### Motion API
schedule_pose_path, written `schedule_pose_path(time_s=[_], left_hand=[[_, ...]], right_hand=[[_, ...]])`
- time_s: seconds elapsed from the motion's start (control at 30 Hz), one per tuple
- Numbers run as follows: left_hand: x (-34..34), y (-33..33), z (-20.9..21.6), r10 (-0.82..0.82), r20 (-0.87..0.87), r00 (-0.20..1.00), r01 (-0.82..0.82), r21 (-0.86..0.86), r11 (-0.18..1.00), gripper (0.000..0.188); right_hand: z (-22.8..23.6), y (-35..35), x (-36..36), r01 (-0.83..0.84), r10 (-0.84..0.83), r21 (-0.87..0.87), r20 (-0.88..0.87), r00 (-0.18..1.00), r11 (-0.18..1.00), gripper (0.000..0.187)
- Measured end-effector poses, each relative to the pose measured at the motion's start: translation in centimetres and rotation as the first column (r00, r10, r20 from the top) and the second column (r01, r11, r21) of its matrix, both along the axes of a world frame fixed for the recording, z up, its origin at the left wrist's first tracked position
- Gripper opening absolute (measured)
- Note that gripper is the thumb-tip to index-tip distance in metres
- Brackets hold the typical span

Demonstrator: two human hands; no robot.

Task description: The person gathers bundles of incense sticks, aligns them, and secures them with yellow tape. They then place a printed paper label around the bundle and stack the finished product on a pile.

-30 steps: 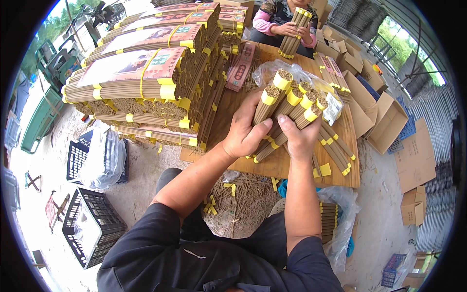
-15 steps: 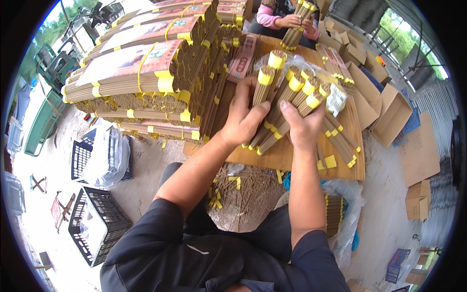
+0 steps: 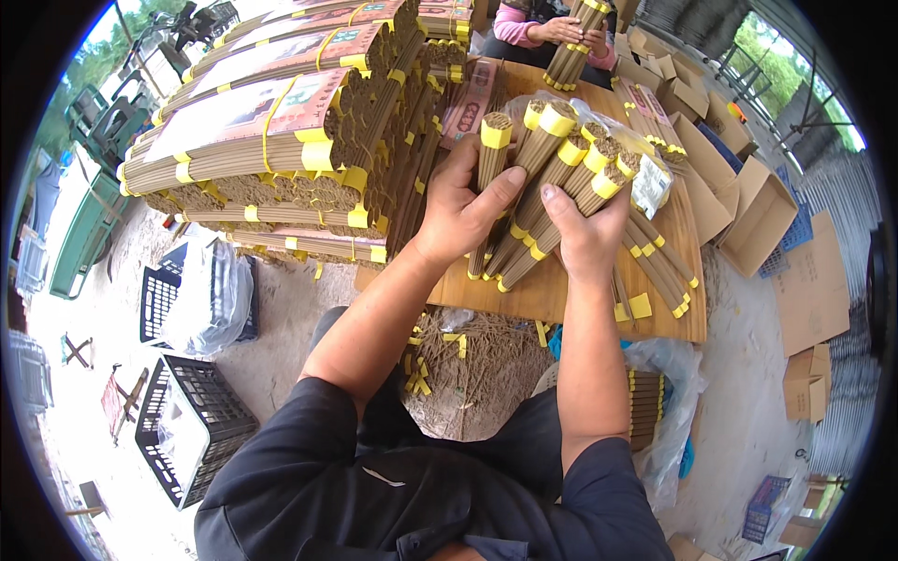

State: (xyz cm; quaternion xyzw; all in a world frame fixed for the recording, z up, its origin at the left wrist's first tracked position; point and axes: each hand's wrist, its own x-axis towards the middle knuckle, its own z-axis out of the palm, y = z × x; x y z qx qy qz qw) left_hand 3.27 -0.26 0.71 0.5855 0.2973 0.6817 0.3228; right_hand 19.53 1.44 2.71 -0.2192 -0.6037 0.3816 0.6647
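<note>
Above the wooden table [image 3: 673, 313], I hold several bundles of thin brown incense sticks [image 3: 547, 187], wrapped with yellow bands at their ends. My left hand [image 3: 463, 206] is closed around a single bundle [image 3: 492, 159] at the left, its thumb pressed along the side. The right hand [image 3: 591, 229] grips the larger cluster from the right, thumb lying across the sticks. The bundles stand tilted, with their upper ends fanned toward the far side. Fingers behind the bundles are partly hidden. Loose bundles [image 3: 659, 266] lie on the table to the right of my right hand.
A tall stack of incense packs [image 3: 243, 122] with pink labels rises at the left. Across the table, another person's hands [image 3: 571, 35] hold a bundle. Black crates [image 3: 201, 425] stand on the floor at left; open cardboard boxes [image 3: 748, 206] sit at right. Stick scraps [image 3: 477, 374] lie below.
The left bundle has shifted slightly left, apart from the others. A bundle formerly beside it now leans against the right cluster. The co-worker's hands have barely moved.
</note>
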Motion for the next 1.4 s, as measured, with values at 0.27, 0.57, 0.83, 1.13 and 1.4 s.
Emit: schedule_pose_path(time_s=[0.27,0.57,0.83,1.13,1.4], left_hand=[[-1.5,-1.1,3.6,-0.095,-0.091,0.991,0.067,-0.269,0.961,0.018],[-2.1,-0.8,4.1,-0.239,0.04,0.97,0.242,-0.176,0.954,0.051],[-2.0,-0.1,3.6,-0.285,-0.007,0.959,0.274,-0.256,0.927,0.048],[-1.5,0.0,3.6,-0.177,0.036,0.983,0.18,-0.301,0.936,0.047],[-1.4,-0.3,3.9,-0.096,-0.114,0.989,0.06,-0.279,0.958,0.046]], right_hand=[[0.0,-0.4,0.1,-0.022,0.022,-0.019,0.003,1.0,1.0,0.061],[0.3,-0.6,-0.9,0.009,-0.009,0.007,0.038,0.999,1.0,0.065],[0.1,-0.5,-0.6,0.039,-0.039,0.008,0.045,0.998,0.999,0.063],[0.6,-0.6,-1.3,0.167,-0.167,-0.002,0.055,0.984,0.986,0.061],[1.8,-0.9,-0.7,0.17,-0.17,0.015,-0.026,0.985,0.985,0.06]])
